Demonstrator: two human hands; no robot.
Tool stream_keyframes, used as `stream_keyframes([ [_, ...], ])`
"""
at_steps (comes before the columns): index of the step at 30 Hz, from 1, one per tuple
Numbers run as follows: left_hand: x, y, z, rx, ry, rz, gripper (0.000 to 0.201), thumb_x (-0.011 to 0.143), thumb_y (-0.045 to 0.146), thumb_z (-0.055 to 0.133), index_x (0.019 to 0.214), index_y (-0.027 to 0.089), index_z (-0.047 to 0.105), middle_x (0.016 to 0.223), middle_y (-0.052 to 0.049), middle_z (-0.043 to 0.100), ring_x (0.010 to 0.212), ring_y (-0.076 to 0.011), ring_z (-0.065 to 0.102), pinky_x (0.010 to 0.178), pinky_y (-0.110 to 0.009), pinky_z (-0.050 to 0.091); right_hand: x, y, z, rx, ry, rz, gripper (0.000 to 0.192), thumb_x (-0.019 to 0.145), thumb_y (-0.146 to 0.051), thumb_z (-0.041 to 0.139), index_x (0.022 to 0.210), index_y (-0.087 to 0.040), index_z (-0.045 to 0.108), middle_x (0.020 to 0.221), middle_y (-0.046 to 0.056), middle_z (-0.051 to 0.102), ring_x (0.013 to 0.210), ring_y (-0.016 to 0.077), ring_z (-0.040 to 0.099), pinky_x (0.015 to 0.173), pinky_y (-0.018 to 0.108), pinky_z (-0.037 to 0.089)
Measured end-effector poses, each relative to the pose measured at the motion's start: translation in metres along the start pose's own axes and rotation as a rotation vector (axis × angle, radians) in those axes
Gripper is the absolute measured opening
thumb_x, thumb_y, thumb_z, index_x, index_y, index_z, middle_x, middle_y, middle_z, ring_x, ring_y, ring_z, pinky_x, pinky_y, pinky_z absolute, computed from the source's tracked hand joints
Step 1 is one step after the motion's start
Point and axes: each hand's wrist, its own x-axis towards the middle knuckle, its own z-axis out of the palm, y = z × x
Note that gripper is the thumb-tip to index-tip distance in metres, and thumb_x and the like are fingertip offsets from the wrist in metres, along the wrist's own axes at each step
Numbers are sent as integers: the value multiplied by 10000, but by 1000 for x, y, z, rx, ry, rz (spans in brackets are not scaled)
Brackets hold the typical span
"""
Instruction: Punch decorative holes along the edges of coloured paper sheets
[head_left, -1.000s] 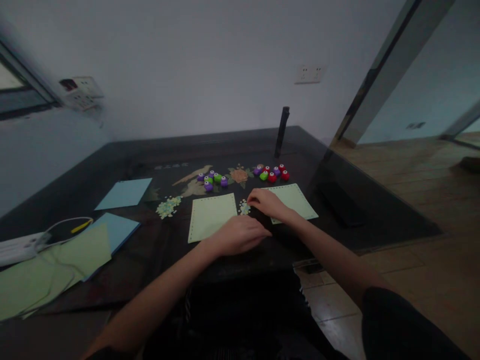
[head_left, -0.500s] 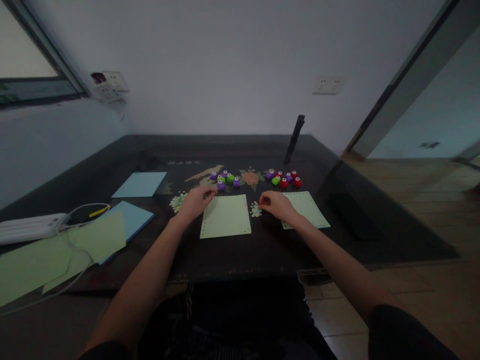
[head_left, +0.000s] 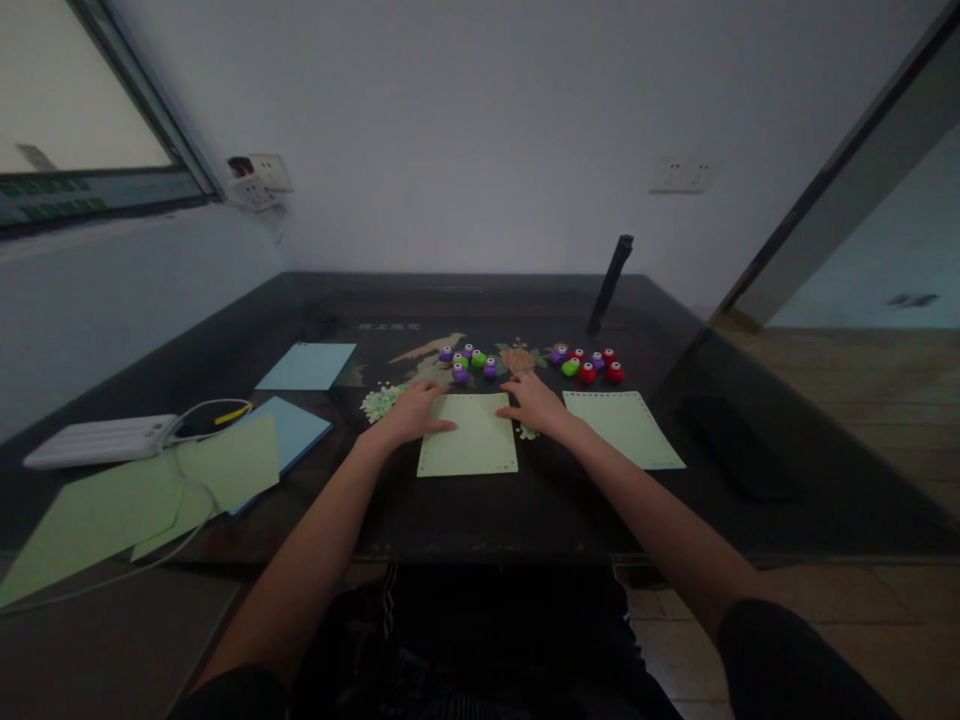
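A pale green sheet (head_left: 469,448) with small holes or marks along its edges lies in front of me. At its upper left edge rests my left hand (head_left: 411,414), thumb stretched over the paper and fingers apart from it. My right hand (head_left: 538,406) touches the sheet's right edge, its thumb and fingers spread. Beside my left hand is a heap of small pale paper bits (head_left: 378,402); a smaller heap (head_left: 527,433) is partly hidden under my right hand. Purple and green eye-topped craft punches (head_left: 478,359) stand behind the sheet. Neither hand visibly holds anything.
Red, purple and green punches (head_left: 587,373) stand at the back right, behind another green sheet (head_left: 626,430). Blue sheets (head_left: 306,367), loose green sheets (head_left: 127,500) and a white power strip (head_left: 101,440) with its cable lie left. A black upright post (head_left: 611,283) rises behind.
Both hands have gone from pinched fingers to spread ones. My right hand has moved from the small heap onto the middle sheet's right edge; my left thumb now lies over the sheet.
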Motion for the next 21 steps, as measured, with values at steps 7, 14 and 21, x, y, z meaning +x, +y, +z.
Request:
stream_keyframes([
  [7,1,0,-2,47,-54,11,591,660,458,696,1151,161,553,1161,-133,536,1097,-271,498,973,-376,364,-5,-2,11,-9,28,17,370,766,-354,653,1079,-160,620,1084,133,560,1022,263,516,849,373,425],
  [14,0,10,-7,56,35,6,444,659,310,706,1045,163,544,1123,-110,538,1083,-261,488,941,-387,384,-5,-6,9,250,190,83,215,712,-172,656,917,-182,592,950,62,599,916,205,544,783,328,424],
  [21,6,4,-9,-246,175,-55,178,711,196,617,882,169,576,811,-27,601,748,-178,559,715,-310,432,-1,3,13,983,145,265,324,674,-222,663,968,-159,543,618,-50,527,547,105,496,546,236,391],
])
